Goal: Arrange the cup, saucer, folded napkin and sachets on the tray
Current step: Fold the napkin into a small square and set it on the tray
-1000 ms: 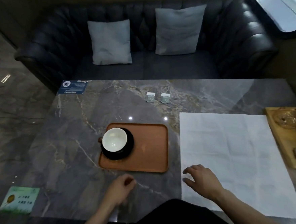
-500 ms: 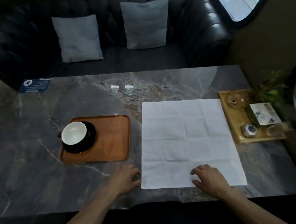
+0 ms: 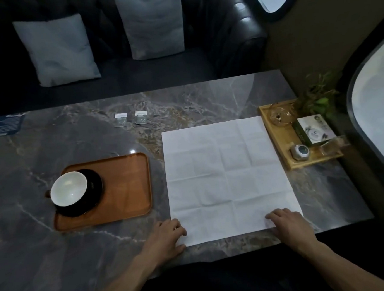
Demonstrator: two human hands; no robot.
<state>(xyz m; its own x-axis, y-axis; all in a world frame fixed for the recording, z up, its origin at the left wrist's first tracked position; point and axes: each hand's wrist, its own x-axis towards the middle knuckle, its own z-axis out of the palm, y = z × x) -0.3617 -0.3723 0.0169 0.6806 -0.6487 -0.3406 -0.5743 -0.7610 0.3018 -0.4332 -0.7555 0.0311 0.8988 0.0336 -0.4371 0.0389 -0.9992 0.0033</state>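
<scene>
A white napkin (image 3: pixel 229 176) lies unfolded and flat on the marble table. My left hand (image 3: pixel 166 237) rests at its near left corner, fingers on the edge. My right hand (image 3: pixel 287 224) lies on its near right corner. Whether either hand pinches the cloth I cannot tell. To the left stands a brown tray (image 3: pixel 125 186) carrying a black saucer (image 3: pixel 92 195) with a white-lined cup (image 3: pixel 68 191) on it. Two small sachets, one (image 3: pixel 120 119) beside the other (image 3: pixel 141 117), lie on the table behind the napkin.
A wooden tray (image 3: pixel 275 116) at the right edge holds a glass dish, a box and small items, with a plant behind. A dark card (image 3: pixel 2 125) lies far left. A black sofa with two grey cushions stands beyond the table.
The view swung right, bringing the whole napkin into sight. Both hands moved apart along the near edge to the napkin's two near corners.
</scene>
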